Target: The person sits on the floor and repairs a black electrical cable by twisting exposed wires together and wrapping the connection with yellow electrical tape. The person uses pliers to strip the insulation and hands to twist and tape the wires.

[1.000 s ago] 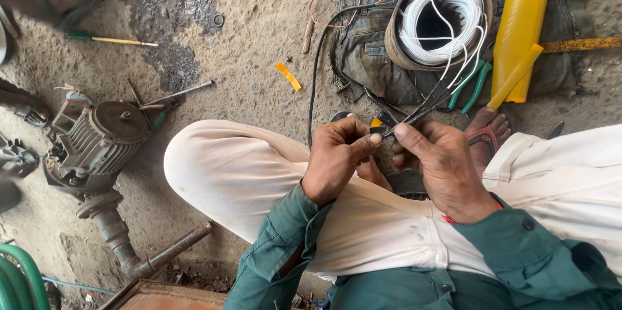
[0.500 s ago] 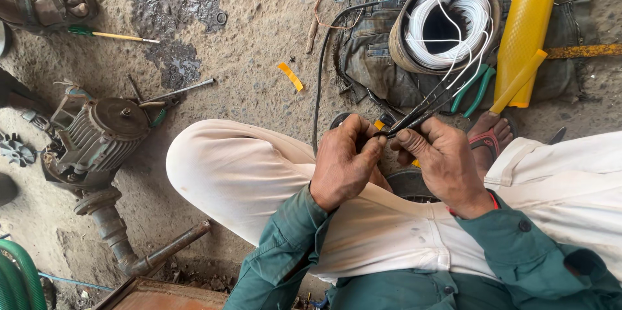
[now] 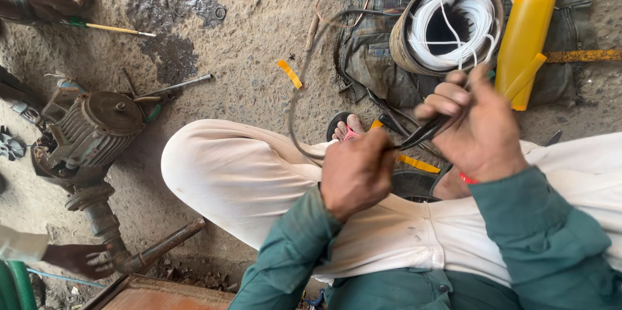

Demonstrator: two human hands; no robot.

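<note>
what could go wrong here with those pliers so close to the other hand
The pliers in the right hand point at the left hand, which pinches the black cable; a slip might nip its fingers. The cable's slack loop could catch on the sandalled foot below.

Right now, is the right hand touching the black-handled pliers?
Touching. The head view shows the right hand with its fingers wrapped around the handles of the black-handled pliers, no gap between them, while the left hand sits at the tool's tip.

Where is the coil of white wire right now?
In the head view, upper right: the coil of white wire sits on grey cloth, beside the yellow plastic piece, above the right hand.
</note>
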